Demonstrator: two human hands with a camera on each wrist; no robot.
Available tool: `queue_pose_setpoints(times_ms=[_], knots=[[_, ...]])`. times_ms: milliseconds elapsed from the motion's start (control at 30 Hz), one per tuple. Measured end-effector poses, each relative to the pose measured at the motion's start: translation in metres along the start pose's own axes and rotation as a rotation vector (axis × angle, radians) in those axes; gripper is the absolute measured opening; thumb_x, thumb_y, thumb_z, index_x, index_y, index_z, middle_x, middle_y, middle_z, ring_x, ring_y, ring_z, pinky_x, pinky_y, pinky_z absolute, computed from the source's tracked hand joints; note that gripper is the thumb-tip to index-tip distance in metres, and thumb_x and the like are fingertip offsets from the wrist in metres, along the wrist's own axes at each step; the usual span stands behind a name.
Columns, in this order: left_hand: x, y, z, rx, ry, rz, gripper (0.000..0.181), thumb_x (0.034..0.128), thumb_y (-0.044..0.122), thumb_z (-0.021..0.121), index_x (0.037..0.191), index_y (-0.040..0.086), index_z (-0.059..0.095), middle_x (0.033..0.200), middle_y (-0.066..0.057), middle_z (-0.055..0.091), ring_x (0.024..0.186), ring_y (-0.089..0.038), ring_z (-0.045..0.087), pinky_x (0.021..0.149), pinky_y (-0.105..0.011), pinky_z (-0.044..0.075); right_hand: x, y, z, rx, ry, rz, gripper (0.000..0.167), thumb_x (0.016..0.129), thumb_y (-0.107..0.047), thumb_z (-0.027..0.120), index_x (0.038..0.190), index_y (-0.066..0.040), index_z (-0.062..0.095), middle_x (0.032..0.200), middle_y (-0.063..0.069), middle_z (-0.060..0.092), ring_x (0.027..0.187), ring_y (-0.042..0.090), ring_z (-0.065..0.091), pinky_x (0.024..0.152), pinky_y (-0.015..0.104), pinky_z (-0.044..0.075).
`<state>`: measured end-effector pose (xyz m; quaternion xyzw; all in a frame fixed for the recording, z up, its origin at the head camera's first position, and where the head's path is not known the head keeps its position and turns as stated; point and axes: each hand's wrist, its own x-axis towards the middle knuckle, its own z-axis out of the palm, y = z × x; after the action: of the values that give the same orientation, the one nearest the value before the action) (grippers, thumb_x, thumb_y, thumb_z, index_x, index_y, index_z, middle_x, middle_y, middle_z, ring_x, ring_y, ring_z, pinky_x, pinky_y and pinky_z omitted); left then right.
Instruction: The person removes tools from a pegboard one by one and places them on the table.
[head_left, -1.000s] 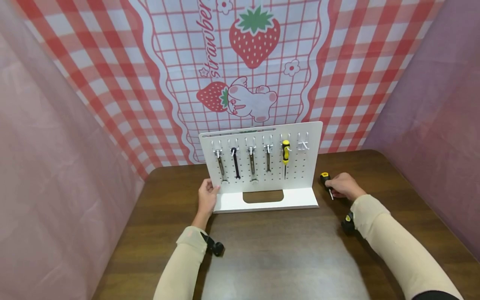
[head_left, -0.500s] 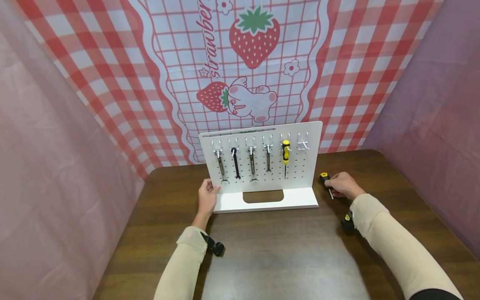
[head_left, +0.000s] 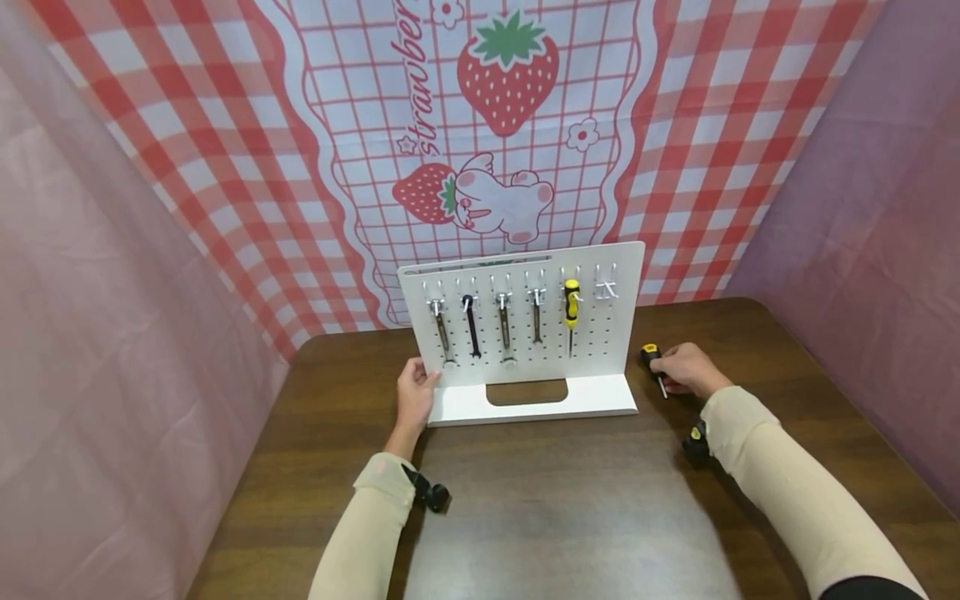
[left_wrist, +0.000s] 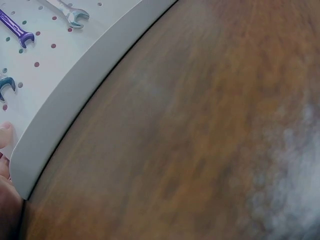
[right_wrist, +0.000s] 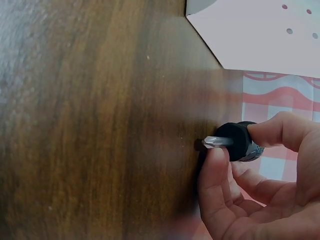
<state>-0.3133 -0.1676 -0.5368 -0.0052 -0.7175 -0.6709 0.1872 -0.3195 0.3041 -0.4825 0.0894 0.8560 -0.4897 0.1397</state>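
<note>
A white pegboard stand (head_left: 607, 396) stands upright on the table. At its left edge my left hand (head_left: 415, 397) grips the board, thumb on the front face; its other fingers are mostly hidden. To the right of the stand, my right hand (head_left: 692, 371) pinches a short black-and-yellow screwdriver (head_left: 649, 355) by the handle. In the right wrist view the cross-shaped tip (right_wrist: 212, 142) points toward the camera, thumb and fingers around the black handle (right_wrist: 235, 138). On the board hang several wrenches (head_left: 504, 325) and a longer yellow-and-black screwdriver (head_left: 572, 305); the rightmost hook (head_left: 606, 289) carries nothing.
The brown wooden table (head_left: 540, 500) extends in front of the stand. Behind it hangs a red-and-white checked cloth (head_left: 697, 150) with strawberry prints. Pink curtains (head_left: 135, 333) close off both sides. A small black camera (head_left: 435, 497) sits on each wrist.
</note>
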Motion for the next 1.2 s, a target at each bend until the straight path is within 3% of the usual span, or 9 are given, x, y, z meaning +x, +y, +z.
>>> queue_pose_setpoints(times_ms=[67,300,400,500,733,800,1000,1100,1200], knots=[[0.0,0.0,0.0,0.003,-0.008,0.003,0.021,0.0912,-0.014,0.062,0.111,-0.017,0.057,0.107,-0.034,0.065,0.1,-0.038,0.063,0.08,-0.022,0.052,0.0,0.001,0.0,0.006,-0.005,-0.004,0.04,0.094,-0.013,0.06,0.119,0.016,0.051,0.092,0.012,0.056,0.068,0.013,0.059,0.063,0.03,0.059],[-0.013,0.039,-0.002,0.028,-0.024,0.006,0.019,0.0912,-0.015,0.061,0.11,-0.018,0.056,0.104,-0.034,0.064,0.097,-0.034,0.063,0.079,-0.022,0.052,0.002,0.0,-0.001,0.009,-0.008,0.015,0.035,0.094,-0.012,0.061,0.115,0.015,0.054,0.087,0.011,0.057,0.065,0.013,0.059,0.062,0.03,0.059],[-0.013,0.039,-0.003,0.025,-0.033,-0.002,0.019,0.0918,-0.014,0.062,0.11,-0.018,0.057,0.105,-0.033,0.065,0.098,-0.033,0.063,0.08,-0.022,0.052,0.002,-0.001,-0.001,0.011,-0.007,0.025,0.034,0.094,-0.012,0.061,0.115,0.015,0.054,0.089,0.012,0.056,0.065,0.014,0.059,0.063,0.031,0.059],[-0.012,0.038,-0.002,0.029,-0.031,-0.004,0.019,0.0912,-0.014,0.062,0.11,-0.017,0.057,0.105,-0.033,0.065,0.097,-0.032,0.063,0.08,-0.023,0.053,0.001,-0.001,-0.001,0.016,0.0,0.025,0.036,0.094,-0.011,0.06,0.117,0.015,0.052,0.092,0.013,0.056,0.066,0.013,0.059,0.063,0.03,0.059],[-0.001,0.004,0.001,0.04,0.001,-0.02,0.022,0.0923,-0.012,0.063,0.113,-0.015,0.057,0.108,-0.032,0.065,0.102,-0.036,0.063,0.086,-0.03,0.054,-0.002,-0.002,-0.002,0.012,0.008,0.017,0.055,0.094,-0.01,0.059,0.134,0.022,0.039,0.112,0.025,0.052,0.071,0.015,0.059,0.065,0.031,0.059],[0.0,0.0,0.001,0.04,0.006,-0.02,0.022,0.0923,-0.011,0.063,0.113,-0.014,0.058,0.109,-0.032,0.065,0.102,-0.036,0.063,0.088,-0.033,0.054,-0.003,-0.001,-0.002,0.013,0.007,0.016,0.057,0.095,-0.011,0.059,0.137,0.022,0.037,0.115,0.027,0.051,0.073,0.015,0.06,0.066,0.031,0.059],[-0.001,-0.005,-0.001,-0.023,0.021,0.089,0.016,0.0896,-0.011,0.066,0.105,-0.008,0.06,0.099,-0.027,0.067,0.093,-0.032,0.065,0.083,-0.035,0.056,-0.003,0.0,-0.003,-0.005,0.012,-0.014,0.059,0.096,-0.016,0.059,0.138,0.021,0.039,0.119,0.028,0.052,0.077,0.017,0.062,0.07,0.032,0.059],[-0.002,-0.004,-0.001,-0.024,0.021,0.098,0.016,0.0892,-0.011,0.066,0.104,-0.007,0.061,0.098,-0.026,0.068,0.092,-0.03,0.065,0.083,-0.036,0.056,-0.006,0.0,-0.005,-0.072,0.071,-0.054,0.057,0.096,-0.022,0.059,0.135,0.019,0.045,0.118,0.029,0.055,0.084,0.024,0.063,0.073,0.036,0.059],[0.0,-0.004,0.0,0.013,0.015,0.033,0.018,0.0906,-0.011,0.065,0.108,-0.01,0.06,0.103,-0.028,0.067,0.097,-0.03,0.064,0.085,-0.034,0.055,-0.011,-0.004,-0.006,-0.185,0.191,-0.132,0.054,0.096,-0.026,0.058,0.129,0.016,0.052,0.119,0.033,0.058,0.095,0.035,0.06,0.078,0.045,0.055]])
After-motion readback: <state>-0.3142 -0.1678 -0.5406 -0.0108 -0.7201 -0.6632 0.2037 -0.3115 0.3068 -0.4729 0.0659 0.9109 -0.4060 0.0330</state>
